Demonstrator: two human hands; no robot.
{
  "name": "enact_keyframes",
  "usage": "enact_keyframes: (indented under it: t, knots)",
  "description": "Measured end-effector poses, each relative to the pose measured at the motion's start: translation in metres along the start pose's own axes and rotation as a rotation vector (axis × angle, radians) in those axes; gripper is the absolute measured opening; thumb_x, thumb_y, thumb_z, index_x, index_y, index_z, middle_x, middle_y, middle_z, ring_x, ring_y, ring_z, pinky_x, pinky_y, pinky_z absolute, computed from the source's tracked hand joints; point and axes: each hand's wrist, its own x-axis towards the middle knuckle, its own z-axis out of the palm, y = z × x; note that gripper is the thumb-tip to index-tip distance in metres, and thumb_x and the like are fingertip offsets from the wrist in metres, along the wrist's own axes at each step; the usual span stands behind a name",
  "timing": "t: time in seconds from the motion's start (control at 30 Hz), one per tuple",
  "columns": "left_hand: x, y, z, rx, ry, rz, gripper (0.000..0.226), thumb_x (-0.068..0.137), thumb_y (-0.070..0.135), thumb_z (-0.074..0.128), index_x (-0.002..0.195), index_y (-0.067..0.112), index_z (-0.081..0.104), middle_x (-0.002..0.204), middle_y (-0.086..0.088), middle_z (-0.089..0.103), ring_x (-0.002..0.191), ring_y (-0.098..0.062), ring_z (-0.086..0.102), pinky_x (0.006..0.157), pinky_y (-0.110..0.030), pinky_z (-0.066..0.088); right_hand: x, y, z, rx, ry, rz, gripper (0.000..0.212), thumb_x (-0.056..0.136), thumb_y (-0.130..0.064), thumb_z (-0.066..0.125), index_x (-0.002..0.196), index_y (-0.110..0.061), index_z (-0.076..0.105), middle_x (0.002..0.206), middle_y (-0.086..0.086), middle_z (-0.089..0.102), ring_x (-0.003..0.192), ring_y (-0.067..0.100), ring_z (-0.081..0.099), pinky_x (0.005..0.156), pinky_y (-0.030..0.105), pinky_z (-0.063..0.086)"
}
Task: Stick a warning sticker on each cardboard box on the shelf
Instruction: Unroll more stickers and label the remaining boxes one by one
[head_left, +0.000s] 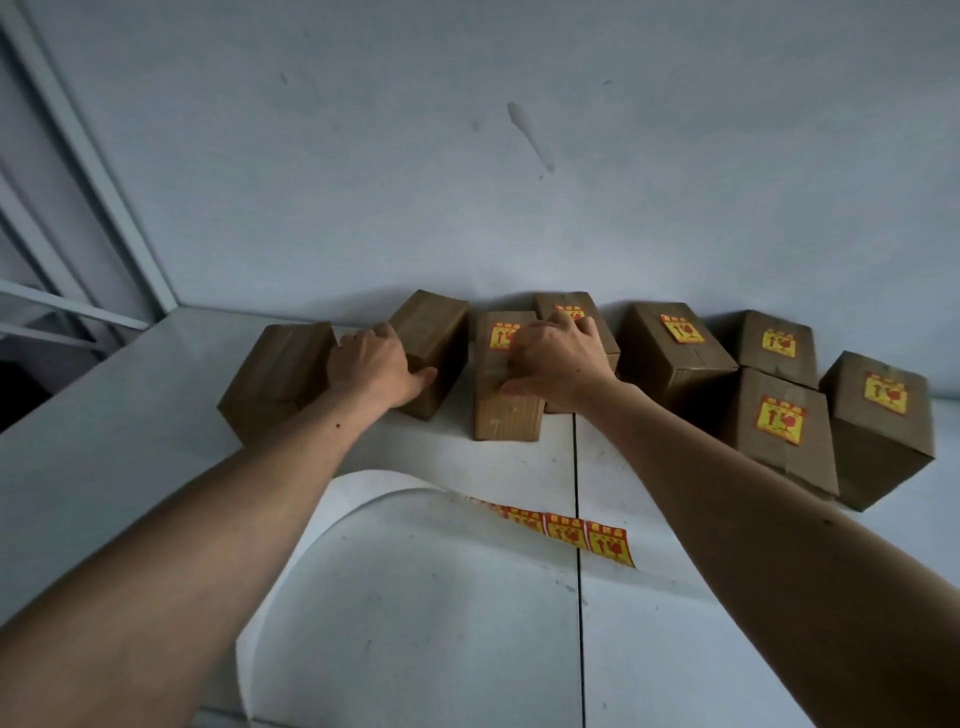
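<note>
Several brown cardboard boxes line the back of the white shelf (156, 467) against the wall. My left hand (371, 364) grips a plain box (434, 338) that has no sticker. Left of it stands another plain box (278, 379). My right hand (558, 361) lies flat on the narrow middle box (506, 415), fingers over its yellow and red sticker (503, 335). Behind that hand is a stickered box (563, 304), partly hidden. Four boxes to the right carry stickers, for example the box (670, 353). A strip of warning stickers (571, 535) lies on its white backing paper (415, 571) in front.
A grey wall rises right behind the boxes. A metal frame (78, 156) runs up the left side, and the shelf's left edge drops into a dark gap (21, 384). A dark seam (576, 519) splits the shelf surface.
</note>
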Motion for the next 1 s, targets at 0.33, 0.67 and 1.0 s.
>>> enact_keyframes:
  t: [0.33,0.67,1.0]
  knots:
    - [-0.031,0.013,-0.001,-0.152,0.173,-0.057,0.091,0.078,0.062,0.057,0.137,-0.005,0.038,0.136,-0.022,0.044,0.126,-0.037,0.038,0.090,-0.041,0.045,0.001,-0.004,0.013,0.085,0.159,0.203,0.040,0.087,-0.041,0.062,0.122,-0.021,0.058,0.129,0.008,0.054,0.123,0.028,0.046,0.101,0.042,0.034]
    - [-0.091,0.027,-0.050,-0.142,0.436,0.046,0.083,0.072,0.064,0.059,0.119,-0.003,0.050,0.121,-0.022,0.050,0.113,-0.035,0.044,0.088,-0.042,0.044,-0.066,-0.008,-0.013,0.543,0.261,0.227,0.024,0.084,-0.022,0.070,0.107,-0.016,0.066,0.103,0.001,0.068,0.095,0.016,0.063,0.086,0.036,0.054]
    - [-0.149,0.082,-0.061,-0.206,0.456,0.299,0.080,0.070,0.067,0.058,0.119,0.004,0.050,0.114,-0.014,0.052,0.105,-0.030,0.048,0.080,-0.039,0.045,-0.133,0.026,-0.025,0.638,0.146,0.445,0.019,0.087,-0.016,0.066,0.106,-0.012,0.066,0.097,0.004,0.066,0.084,0.019,0.063,0.079,0.036,0.057]
